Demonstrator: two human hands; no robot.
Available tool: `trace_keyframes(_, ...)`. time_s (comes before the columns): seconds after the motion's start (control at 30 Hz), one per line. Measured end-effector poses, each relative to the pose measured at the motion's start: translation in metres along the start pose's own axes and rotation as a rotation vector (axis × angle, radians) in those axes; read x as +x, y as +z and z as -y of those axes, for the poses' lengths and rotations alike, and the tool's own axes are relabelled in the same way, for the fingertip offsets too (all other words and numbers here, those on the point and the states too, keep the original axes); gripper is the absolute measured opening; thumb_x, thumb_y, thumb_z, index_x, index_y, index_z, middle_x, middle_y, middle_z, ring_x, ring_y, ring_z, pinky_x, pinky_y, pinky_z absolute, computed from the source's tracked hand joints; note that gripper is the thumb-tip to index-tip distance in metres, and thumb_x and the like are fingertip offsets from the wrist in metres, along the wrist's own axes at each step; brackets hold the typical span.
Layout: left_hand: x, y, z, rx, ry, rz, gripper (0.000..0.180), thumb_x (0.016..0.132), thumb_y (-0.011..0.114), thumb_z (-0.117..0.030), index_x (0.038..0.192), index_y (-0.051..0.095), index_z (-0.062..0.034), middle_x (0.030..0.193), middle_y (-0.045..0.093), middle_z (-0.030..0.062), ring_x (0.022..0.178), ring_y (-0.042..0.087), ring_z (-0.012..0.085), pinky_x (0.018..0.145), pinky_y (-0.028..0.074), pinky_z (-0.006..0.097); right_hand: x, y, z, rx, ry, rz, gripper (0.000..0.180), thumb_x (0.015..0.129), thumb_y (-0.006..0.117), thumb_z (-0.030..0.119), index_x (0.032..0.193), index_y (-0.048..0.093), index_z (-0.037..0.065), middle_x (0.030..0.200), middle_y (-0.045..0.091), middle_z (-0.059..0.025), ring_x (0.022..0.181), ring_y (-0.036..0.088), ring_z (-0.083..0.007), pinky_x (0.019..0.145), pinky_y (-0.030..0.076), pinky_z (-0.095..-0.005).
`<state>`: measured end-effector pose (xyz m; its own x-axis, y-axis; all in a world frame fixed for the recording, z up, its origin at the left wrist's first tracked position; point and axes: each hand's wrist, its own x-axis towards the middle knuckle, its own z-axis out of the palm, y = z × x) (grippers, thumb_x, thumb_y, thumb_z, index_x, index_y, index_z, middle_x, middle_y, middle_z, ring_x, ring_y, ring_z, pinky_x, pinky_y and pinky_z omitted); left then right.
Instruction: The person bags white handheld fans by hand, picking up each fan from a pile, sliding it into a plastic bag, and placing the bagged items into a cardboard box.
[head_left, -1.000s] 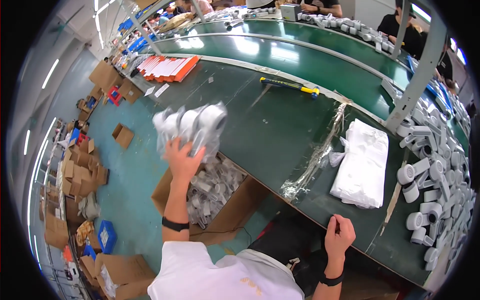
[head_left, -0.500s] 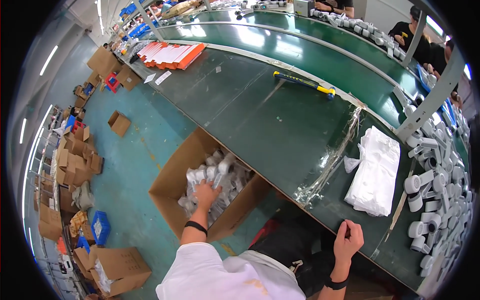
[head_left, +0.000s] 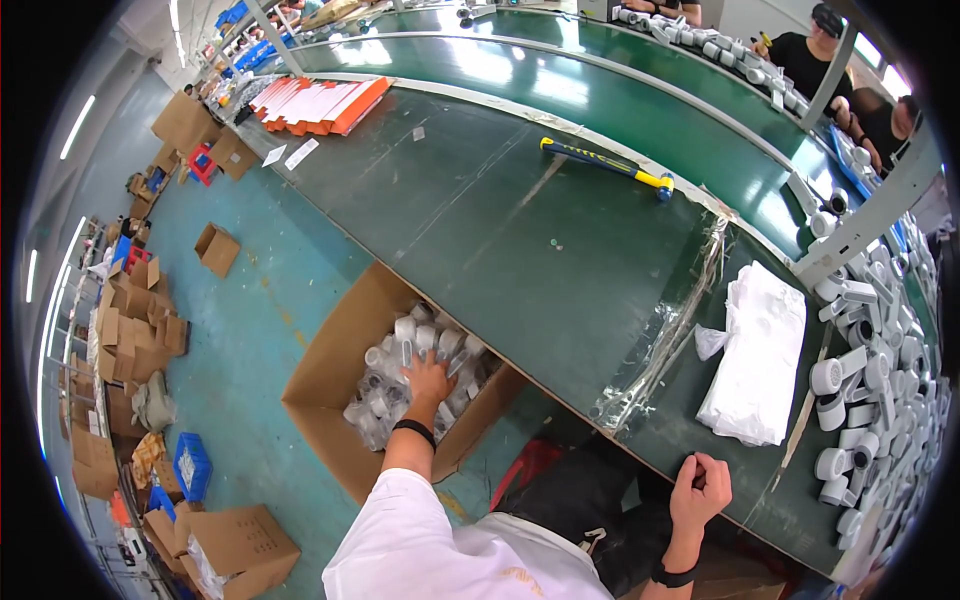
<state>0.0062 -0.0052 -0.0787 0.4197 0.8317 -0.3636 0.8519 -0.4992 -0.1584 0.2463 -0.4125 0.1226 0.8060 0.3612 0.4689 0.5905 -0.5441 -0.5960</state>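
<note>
And the left hand (head_left: 430, 378) is reaching deep into the cardboard carton (head_left: 335, 355), where the bagged white devices (head_left: 405, 330) are now lying; a second ago it was carrying them above the rim! Its fingers are spreading over the plastic (whether they are gripping, one cannot tell). The right hand (head_left: 701, 490), fingers curled together, is still resting by the bench (head_left: 480, 230) edge.

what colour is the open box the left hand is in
The open box is plain brown cardboard, seen in the head view.
</note>
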Motion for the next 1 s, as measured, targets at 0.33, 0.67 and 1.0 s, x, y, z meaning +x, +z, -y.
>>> trace_keyframes(0.33, -0.029, 0.025, 0.049, -0.264, -0.417, -0.182, 0.045, 0.081, 0.067, -0.05, 0.117, 0.068, -0.0242, 0.14, 0.046, 0.0041, 0.131, 0.037, 0.0396, 0.095, 0.031, 0.072, -0.003, 0.003, -0.006, -0.051, -0.026, 0.021, 0.005, 0.082, 0.067, 0.002, 0.086, 0.065, 0.001, 0.068, 0.048, -0.0028, 0.053, 0.039, -0.012, 0.047, 0.028, -0.0276)
trace_keyframes(0.67, -0.111, 0.054, 0.161, 0.143, 0.22, -0.043, 0.04, 0.075, 0.072, -0.046, 0.11, 0.071, -0.0265, 0.131, 0.052, 0.0021, 0.126, 0.042, 0.034, 0.096, 0.033, 0.068, -0.004, 0.006, -0.007, -0.088, -0.056, 0.031, 0.006, 0.084, 0.067, 0.003, 0.087, 0.064, -0.001, 0.07, 0.05, -0.0038, 0.055, 0.041, -0.0136, 0.048, 0.031, -0.0285)
trace_keyframes(1.0, -0.128, 0.034, 0.171, 0.292, 0.675, -0.052, 0.04, 0.074, 0.073, -0.044, 0.11, 0.071, -0.0269, 0.131, 0.05, 0.0008, 0.124, 0.042, 0.0329, 0.097, 0.033, 0.068, -0.004, 0.008, -0.004, -0.138, -0.016, 0.002, 0.008, 0.088, 0.066, 0.006, 0.085, 0.064, 0.0, 0.07, 0.049, -0.0027, 0.056, 0.039, -0.0119, 0.05, 0.03, -0.027)
